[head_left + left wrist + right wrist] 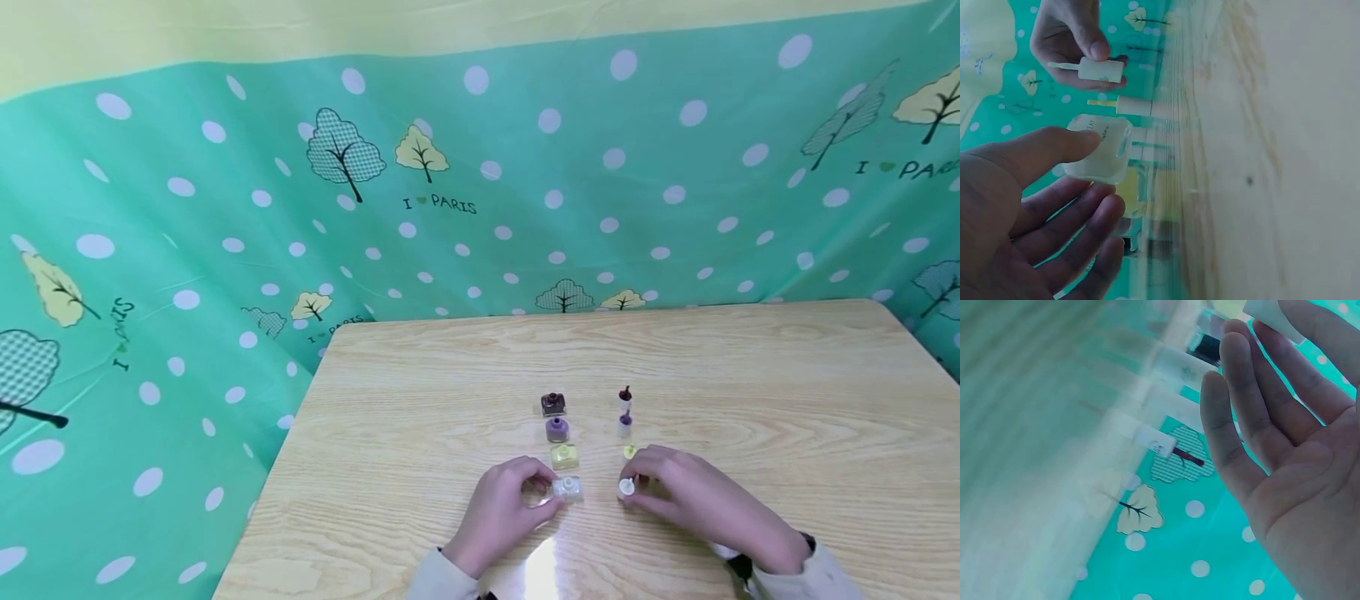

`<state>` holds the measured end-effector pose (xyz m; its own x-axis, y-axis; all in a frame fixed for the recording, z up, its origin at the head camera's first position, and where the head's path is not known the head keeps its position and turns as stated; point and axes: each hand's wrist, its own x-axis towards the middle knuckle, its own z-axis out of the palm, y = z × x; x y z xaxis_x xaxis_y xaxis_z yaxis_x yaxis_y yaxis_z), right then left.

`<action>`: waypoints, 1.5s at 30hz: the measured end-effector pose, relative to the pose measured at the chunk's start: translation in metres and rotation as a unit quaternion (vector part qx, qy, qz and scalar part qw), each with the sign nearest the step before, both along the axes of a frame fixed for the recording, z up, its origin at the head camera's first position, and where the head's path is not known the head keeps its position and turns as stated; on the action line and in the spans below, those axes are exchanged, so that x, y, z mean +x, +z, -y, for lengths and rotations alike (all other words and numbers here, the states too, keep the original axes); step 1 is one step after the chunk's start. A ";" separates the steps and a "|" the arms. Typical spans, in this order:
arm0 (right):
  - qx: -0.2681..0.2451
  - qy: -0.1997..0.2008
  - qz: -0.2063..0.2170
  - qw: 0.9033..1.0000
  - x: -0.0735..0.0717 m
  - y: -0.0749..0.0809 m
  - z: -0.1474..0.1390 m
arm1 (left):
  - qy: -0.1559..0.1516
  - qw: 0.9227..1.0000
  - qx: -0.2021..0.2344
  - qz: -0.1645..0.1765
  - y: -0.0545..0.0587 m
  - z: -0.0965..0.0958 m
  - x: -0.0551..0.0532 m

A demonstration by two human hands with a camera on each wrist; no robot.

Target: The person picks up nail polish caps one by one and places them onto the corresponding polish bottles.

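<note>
Near the front of the desk (420, 400), seen from the head view, the pale bottle (568, 489) lies level with the white brush cap (627, 488), to its left, with a short gap between them. The left hand (504, 508) is nearer the bottle and pinches its side, thumb against fingers; the right hand (678, 483) has its grip closed around the cap from the right. Both long axes run upward: bottle neck up, brush up. Counted, there are four bottles in a file leading away: a dark bottle (553, 407), a purple bottle (557, 431), a yellow bottle (564, 457) and the pale one. Four caps make a matching file on the right: a dark-red brush cap (626, 402), a purple brush cap (626, 423), a yellow brush cap (629, 452) and the white one.

From the left wrist, sideways on, the thumb presses the pale bottle's printed face, fingers behind it; the other hand pinches the white cap, its brush pointing away from the desk. Whether the bottle's base touches the wood, I cannot tell.

From the right wrist, the white cap sits at the top edge, between thumb and fingers, partly cut off; the dark-red brush cap stands beyond the fingertips, well apart from them.
</note>
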<state>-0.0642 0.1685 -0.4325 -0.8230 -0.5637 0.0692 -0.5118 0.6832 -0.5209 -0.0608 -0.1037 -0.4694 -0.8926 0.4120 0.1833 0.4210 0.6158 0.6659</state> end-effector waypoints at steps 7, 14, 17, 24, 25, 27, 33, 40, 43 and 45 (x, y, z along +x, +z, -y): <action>-0.030 -0.003 0.013 0.999 0.000 0.008 -0.001 | -0.011 0.999 -0.010 -0.036 0.006 -0.001 0.003; -0.067 0.005 -0.001 0.998 0.000 0.008 -0.002 | -0.012 0.999 -0.010 -0.039 0.009 0.000 0.003; -0.072 0.002 -0.017 0.997 -0.001 0.009 -0.003 | -0.013 0.999 -0.011 -0.035 0.010 0.002 0.001; -0.064 -0.019 -0.034 0.997 -0.004 0.018 -0.005 | -0.015 0.999 -0.012 -0.040 0.013 0.006 -0.007; -0.065 -0.019 -0.036 0.997 -0.004 0.019 -0.006 | -0.018 0.999 -0.008 -0.038 0.013 0.006 -0.008; -0.069 -0.017 -0.047 0.996 -0.004 0.020 -0.007 | -0.025 0.999 0.000 -0.033 0.014 0.006 -0.010; -0.075 -0.021 -0.073 0.994 -0.004 0.024 -0.010 | -0.032 0.999 0.028 -0.017 0.017 0.003 -0.012; -0.082 -0.030 -0.069 0.994 -0.001 0.034 -0.012 | -0.037 0.998 0.055 -0.012 0.018 -0.001 -0.011; -0.101 -0.029 -0.097 0.990 0.000 0.037 -0.012 | -0.042 0.997 0.070 -0.010 0.019 -0.003 -0.010; -0.114 -0.026 -0.113 0.987 0.001 0.038 -0.012 | -0.047 0.995 0.083 -0.008 0.020 -0.004 -0.009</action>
<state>-0.0635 0.1804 -0.3944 -0.7993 -0.4705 0.3738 -0.5999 0.5891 -0.5413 -0.0696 -0.0999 -0.4498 -0.8478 0.4569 0.2693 0.4830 0.4556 0.7477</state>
